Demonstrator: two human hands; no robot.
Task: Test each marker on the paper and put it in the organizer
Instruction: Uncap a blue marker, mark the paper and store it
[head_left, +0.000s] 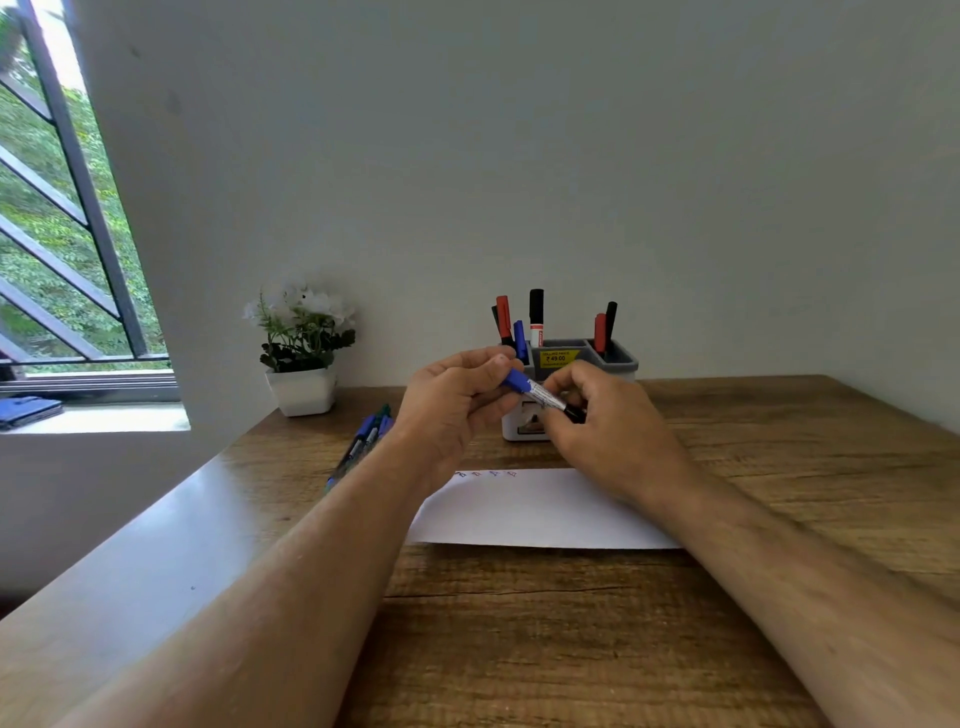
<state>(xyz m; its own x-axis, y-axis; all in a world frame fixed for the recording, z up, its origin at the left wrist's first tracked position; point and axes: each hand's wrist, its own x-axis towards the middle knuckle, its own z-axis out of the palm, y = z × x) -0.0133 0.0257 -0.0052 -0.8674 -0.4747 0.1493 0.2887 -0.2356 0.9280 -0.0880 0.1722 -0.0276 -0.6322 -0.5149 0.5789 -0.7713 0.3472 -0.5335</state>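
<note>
A wood-grain tabletop (727, 597) meets a grey wall (519, 156). The organizer (613, 358) bears a yellow "49.00" sticker (558, 358). Both hands, left (452, 400) and right (608, 415), pinch a blue marker (537, 394).

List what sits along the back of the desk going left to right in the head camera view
potted plant → loose markers → blue marker held in both hands → organizer

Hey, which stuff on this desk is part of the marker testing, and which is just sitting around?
Part of the job:
blue marker, held by left hand and right hand
paper
organizer
spare markers

Just lying about:
potted plant
dark case on the windowsill
</note>
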